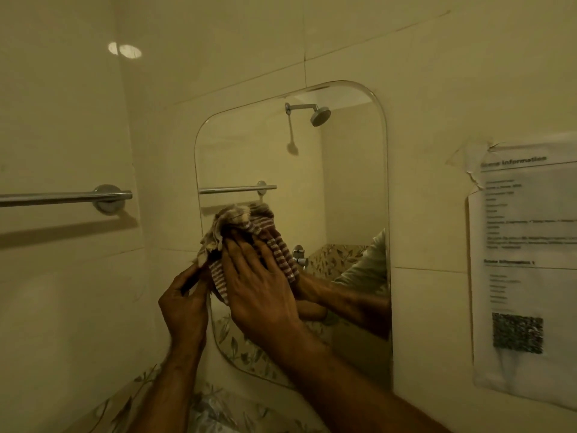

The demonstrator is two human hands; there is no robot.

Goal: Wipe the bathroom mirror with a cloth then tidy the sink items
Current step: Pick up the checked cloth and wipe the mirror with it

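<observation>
Tiled wall mirror [343,182]: right hand [259,289] presses striped cloth [249,232] flat.

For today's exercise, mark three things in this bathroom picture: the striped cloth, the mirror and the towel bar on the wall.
striped cloth [249,226]: head view, on the bunched upper folds above the fingers.
mirror [352,182]: head view, on bare glass right of centre.
towel bar [62,197]: head view, on the metal rod left of its round mount.

The mirror [349,182] is smooth, glossy glass with a rounded polished edge. Against its lower left, the cloth [249,235] is a rough, ribbed woven fabric, frayed at 1 end. Left of the mirror, the towel bar [62,197] is shiny chromed metal. Right of it, a paper notice [527,270] looks matt, wrinkled and torn. The wall tiles [437,73] are smooth and semi-glossy.
</observation>
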